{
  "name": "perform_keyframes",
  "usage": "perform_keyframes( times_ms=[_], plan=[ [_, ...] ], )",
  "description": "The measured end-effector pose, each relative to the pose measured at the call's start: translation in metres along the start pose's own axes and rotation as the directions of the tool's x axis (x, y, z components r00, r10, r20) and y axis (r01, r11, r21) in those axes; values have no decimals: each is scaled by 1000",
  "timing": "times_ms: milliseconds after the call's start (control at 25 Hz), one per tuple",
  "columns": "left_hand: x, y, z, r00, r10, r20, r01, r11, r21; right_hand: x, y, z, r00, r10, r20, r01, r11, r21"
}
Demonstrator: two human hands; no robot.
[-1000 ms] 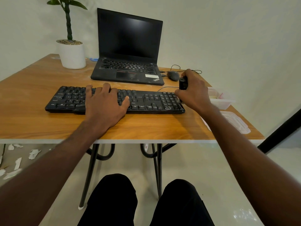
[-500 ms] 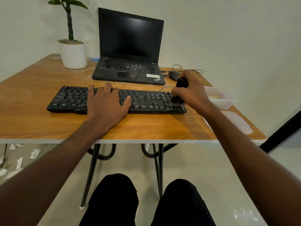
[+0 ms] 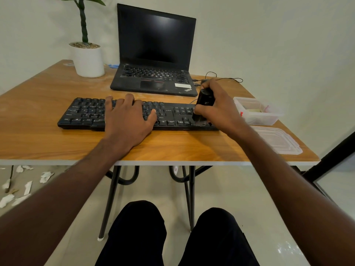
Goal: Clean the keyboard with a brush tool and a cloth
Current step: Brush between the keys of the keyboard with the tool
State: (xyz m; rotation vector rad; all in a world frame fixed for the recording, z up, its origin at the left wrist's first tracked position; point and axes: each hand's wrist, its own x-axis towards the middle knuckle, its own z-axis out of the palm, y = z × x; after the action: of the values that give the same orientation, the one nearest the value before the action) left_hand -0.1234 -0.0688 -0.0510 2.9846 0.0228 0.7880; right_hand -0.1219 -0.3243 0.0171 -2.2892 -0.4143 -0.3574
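Observation:
A black keyboard [image 3: 86, 112] lies across the wooden table [image 3: 48, 143] in front of me. My left hand [image 3: 126, 120] rests flat on its middle keys with fingers spread. My right hand [image 3: 221, 110] grips a black brush tool [image 3: 205, 98] upright over the keyboard's right end. The tool's lower tip touches the keys near the right front corner. No cloth shows in the view.
An open black laptop [image 3: 155, 54] stands behind the keyboard, with a mouse cable [image 3: 230, 78] to its right. A white plant pot [image 3: 89, 60] sits at the back left. A clear plastic box [image 3: 257, 112] and its lid [image 3: 276, 139] lie at the right edge. Paper scraps [image 3: 19, 187] litter the floor.
My right hand has brought the brush tool from beside the keyboard's right end down onto its right-hand keys. My left hand has stayed flat on the middle keys.

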Motion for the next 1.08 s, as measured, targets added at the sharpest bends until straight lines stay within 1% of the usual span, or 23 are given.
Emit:
perform_keyframes(
  times_ms=[40, 80, 120, 200, 240, 360, 440, 480, 520, 600, 640, 680, 760, 840, 920, 960, 1000, 1080],
  plan=[
    [1, 0, 1, 1000, -1, 1, 1, 1000, 3, -1, 2, -3, 1000, -10, -16, 9, 997, -81],
    [1, -1, 1, 1000, -2, 2, 2, 1000, 4, -3, 5, -6, 998, -13, -65, 3, 988, -151],
    [1, -1, 1, 1000, -4, 3, 4, 1000, 3, -7, 9, -10, 989, -13, -150, -15, 983, -183],
    [1, 0, 1, 1000, -12, -1, 12, 1000, 2, -23, 13, -7, 943, -41, -331, -7, 990, -141],
    [1, 0, 1, 1000, -18, -3, 18, 1000, 4, -34, 13, 1, 929, -56, -366, 23, 995, -95],
    [1, 0, 1, 1000, -20, -3, 20, 1000, 14, -58, 11, 23, 943, -144, -299, 173, 982, 71],
    [1, 0, 2, 1000, -18, 1, 18, 1000, 21, -57, 13, 24, 946, -179, -270, 218, 968, 125],
    [1, -1, 1, 1000, -15, 3, 15, 1000, 21, -56, 15, 23, 944, -168, -284, 203, 974, 100],
    [1, 0, 1, 1000, -13, 2, 13, 1000, 21, -55, 17, 23, 934, -138, -331, 165, 985, 53],
    [1, -1, 1, 1000, -17, -4, 17, 1000, 26, -55, 22, 26, 883, -53, -467, 43, 999, -32],
    [1, -1, 0, 1000, -16, -2, 16, 1000, 27, -55, 24, 28, 856, -23, -517, -7, 998, -57],
    [1, -1, 0, 1000, -13, 0, 13, 1000, 27, -55, 25, 29, 844, -16, -537, -23, 997, -67],
    [1, 0, 0, 1000, -3, 2, 3, 1000, 30, -55, 25, 29, 873, -37, -486, 21, 999, -38],
    [1, 0, -1, 1000, 1, 7, -1, 999, 35, -55, 22, 24, 923, -65, -380, 100, 992, 72],
    [1, 0, -2, 1000, 1, 6, -1, 999, 38, -56, 20, 22, 945, -99, -313, 159, 972, 173],
    [1, 1, -2, 1000, 1, 7, -1, 999, 39, -56, 20, 22, 950, -106, -294, 163, 971, 176],
    [1, 1, -2, 1000, -1, 11, 0, 999, 39, -54, 22, 23, 952, -86, -294, 136, 979, 153],
    [0, 1, -2, 1000, -5, 19, 4, 999, 41, -52, 27, 25, 930, -29, -367, 60, 995, 73]
  ],
)
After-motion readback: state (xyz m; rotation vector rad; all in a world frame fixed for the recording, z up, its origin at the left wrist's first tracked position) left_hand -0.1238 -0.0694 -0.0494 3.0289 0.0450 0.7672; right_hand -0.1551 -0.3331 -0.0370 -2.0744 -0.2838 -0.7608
